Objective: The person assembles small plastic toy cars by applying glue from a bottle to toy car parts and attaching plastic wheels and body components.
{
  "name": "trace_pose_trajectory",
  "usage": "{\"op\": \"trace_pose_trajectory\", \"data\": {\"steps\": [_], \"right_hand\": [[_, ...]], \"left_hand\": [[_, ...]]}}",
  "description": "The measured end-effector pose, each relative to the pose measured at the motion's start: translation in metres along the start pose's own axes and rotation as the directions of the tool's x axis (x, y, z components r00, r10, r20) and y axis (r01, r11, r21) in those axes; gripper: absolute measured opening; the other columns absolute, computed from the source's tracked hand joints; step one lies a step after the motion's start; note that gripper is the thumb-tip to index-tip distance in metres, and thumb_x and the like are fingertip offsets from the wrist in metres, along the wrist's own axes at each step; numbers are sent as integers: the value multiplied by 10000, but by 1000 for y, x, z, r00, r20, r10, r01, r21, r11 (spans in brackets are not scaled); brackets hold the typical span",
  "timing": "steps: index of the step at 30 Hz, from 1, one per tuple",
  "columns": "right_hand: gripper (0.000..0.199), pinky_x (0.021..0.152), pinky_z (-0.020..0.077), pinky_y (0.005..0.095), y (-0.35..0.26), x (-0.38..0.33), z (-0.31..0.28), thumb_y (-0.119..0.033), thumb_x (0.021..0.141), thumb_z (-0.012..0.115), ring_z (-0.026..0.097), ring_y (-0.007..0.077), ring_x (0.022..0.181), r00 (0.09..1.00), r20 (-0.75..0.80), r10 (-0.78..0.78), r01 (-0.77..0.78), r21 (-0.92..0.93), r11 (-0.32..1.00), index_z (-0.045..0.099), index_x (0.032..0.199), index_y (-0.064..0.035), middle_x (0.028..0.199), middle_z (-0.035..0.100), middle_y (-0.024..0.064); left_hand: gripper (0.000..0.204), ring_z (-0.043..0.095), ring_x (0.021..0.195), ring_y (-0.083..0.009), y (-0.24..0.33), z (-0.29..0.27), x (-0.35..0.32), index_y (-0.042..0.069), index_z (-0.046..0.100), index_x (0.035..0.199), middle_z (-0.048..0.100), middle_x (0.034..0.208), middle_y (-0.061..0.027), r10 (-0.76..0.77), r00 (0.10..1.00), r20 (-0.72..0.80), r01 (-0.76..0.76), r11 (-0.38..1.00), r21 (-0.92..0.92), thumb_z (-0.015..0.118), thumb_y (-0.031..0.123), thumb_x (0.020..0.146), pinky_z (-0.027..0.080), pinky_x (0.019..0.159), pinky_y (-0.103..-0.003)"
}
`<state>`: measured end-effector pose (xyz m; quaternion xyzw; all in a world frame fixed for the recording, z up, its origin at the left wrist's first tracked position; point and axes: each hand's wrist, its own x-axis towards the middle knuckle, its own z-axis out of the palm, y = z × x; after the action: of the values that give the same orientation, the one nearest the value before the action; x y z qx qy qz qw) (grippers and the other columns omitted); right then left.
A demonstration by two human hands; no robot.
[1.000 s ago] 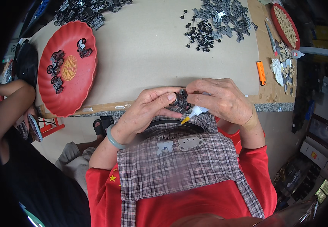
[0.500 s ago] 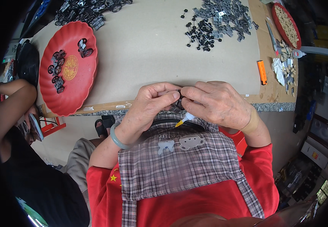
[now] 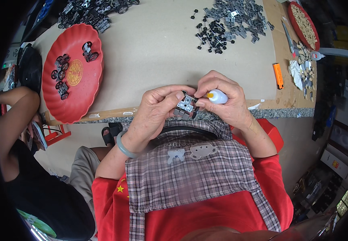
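While left hand [image 3: 158, 110] pinches grey part [image 3: 185, 106], right hand [image 3: 226, 100] grips glue bottle [image 3: 218, 97].

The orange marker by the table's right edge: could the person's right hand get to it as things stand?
Probably yes. The orange marker lies alone on bare tabletop beyond the right hand, with nothing between them. But that hand is holding a small glue bottle, so it would likely need to free its grip first.
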<state>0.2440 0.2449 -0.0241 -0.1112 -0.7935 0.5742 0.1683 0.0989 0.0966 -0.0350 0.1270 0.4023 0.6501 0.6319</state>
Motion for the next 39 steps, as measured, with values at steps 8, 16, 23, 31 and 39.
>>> {"op": "trace_pose_trajectory", "data": {"steps": [8,16,23,31,39], "right_hand": [[180,614,491,187,3,-8,8,-52,800,742,581,72,750,918,85,387,-379,472,796,668,962,-23,972,602,60],[130,564,482,191,13,-16,17,-35,811,732,577,67,670,976,3,217,-170,634,754,677,925,-11,943,607,67],[110,538,457,190,18,-23,26,-35,823,721,575,71,665,969,-17,245,-163,703,693,671,916,-8,925,603,71],[131,508,465,198,23,-23,28,9,788,734,550,90,648,961,-8,276,-184,726,663,668,901,1,936,572,103],[179,564,512,211,17,-16,29,0,823,700,574,98,685,971,-17,237,-149,736,660,647,994,2,1022,559,100]], "left_hand": [[201,540,646,-31,0,4,-4,-23,654,1097,654,827,-30,247,966,-77,-178,851,493,562,27,926,422,525,-202],[234,583,595,-130,6,16,-8,10,666,1042,639,779,-98,520,838,166,-420,422,803,607,-59,827,443,507,-247],[233,633,640,-168,4,21,-12,-5,655,1039,649,798,-111,573,789,221,-441,279,853,616,-69,818,492,528,-280],[215,626,633,-173,3,22,-11,-8,646,1027,642,797,-116,556,805,206,-412,274,869,602,-71,826,482,519,-281],[231,591,662,-163,0,18,-10,-18,639,1050,641,833,-114,636,739,222,-448,218,867,585,-79,833,456,560,-263]]}}
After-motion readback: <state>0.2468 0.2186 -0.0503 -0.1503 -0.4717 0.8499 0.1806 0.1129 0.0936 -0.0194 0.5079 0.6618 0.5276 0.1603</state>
